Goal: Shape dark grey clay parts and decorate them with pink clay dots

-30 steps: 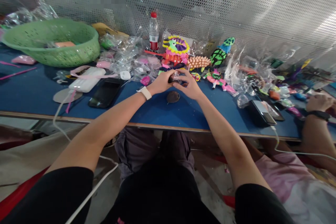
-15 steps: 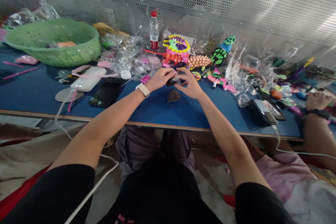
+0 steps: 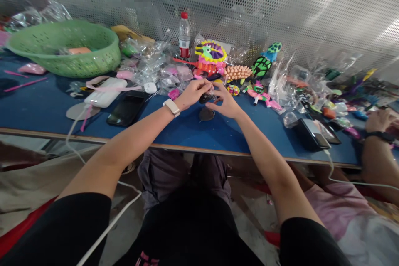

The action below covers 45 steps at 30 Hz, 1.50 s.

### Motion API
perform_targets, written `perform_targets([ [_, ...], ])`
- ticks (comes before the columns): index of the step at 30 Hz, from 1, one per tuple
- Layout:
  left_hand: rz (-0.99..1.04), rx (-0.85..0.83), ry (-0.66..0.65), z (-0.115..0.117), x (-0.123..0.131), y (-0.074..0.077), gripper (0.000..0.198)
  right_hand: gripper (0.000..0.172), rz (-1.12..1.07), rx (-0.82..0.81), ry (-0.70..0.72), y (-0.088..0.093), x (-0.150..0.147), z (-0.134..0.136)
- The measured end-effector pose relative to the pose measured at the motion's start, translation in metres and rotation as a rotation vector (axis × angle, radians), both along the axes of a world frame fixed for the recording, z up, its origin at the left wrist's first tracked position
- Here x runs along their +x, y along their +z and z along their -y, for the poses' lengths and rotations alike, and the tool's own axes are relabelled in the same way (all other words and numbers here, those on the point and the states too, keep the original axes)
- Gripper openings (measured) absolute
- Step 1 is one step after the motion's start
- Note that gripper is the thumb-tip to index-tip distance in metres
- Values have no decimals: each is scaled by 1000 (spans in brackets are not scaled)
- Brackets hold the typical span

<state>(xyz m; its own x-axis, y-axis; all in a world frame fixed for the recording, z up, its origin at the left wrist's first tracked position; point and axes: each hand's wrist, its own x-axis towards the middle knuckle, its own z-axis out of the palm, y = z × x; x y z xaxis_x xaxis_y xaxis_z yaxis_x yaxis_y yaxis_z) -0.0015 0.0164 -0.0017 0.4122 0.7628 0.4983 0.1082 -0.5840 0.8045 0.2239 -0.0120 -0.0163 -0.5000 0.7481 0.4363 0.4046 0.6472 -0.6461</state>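
Observation:
Both hands meet above the blue table (image 3: pixel 174 133). Between them is a small dark lump in clear plastic wrap (image 3: pixel 205 98), partly hidden by the fingers. My left hand (image 3: pixel 193 92), with a pale band at its wrist, pinches the wrap at the top. From the other side my right hand (image 3: pixel 227 102) has its thumb and fingers closed around the wrap's right part. Just below them a round, flat brown-grey piece (image 3: pixel 206 114) lies on the table. Close behind my hands are a small yellow and pink figure (image 3: pixel 233 89) and a bright pink piece (image 3: pixel 173 93).
A green basket (image 3: pixel 77 68) and a black phone (image 3: pixel 127 109) beside a white power bank (image 3: pixel 105 93) lie on the left. Toy figures (image 3: pixel 210 56), a bottle (image 3: pixel 184 37) and plastic bags line the back. On the right are a black device (image 3: pixel 311 135) and another person's hand (image 3: pixel 380 121).
My hands have drawn slightly closer together around the wrapped lump, and my right hand now covers a little of the brown-grey piece. The view has shifted slightly.

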Motion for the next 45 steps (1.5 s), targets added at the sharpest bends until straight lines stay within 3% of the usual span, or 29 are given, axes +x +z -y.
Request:
perform_targets([
  [9,-110,89,49,-4,-7,5,41,59,15,-20,-18,2,-4,2],
  [19,-48,26,26,-1,1,0,37,57,9,-52,20,-3,-3,2],
  [32,-222,143,12,3,-5,18,33,70,-38,-109,42,-2,-17,7],
  [37,-164,139,93,-1,-8,7,57,70,-30,-24,-11,2,-14,10],
  [40,-80,38,152,-7,-10,-3,73,71,-80,6,-38,4,-7,9],
  [45,-13,-66,112,-11,-12,-8,73,74,-144,5,-127,11,-2,9],
])
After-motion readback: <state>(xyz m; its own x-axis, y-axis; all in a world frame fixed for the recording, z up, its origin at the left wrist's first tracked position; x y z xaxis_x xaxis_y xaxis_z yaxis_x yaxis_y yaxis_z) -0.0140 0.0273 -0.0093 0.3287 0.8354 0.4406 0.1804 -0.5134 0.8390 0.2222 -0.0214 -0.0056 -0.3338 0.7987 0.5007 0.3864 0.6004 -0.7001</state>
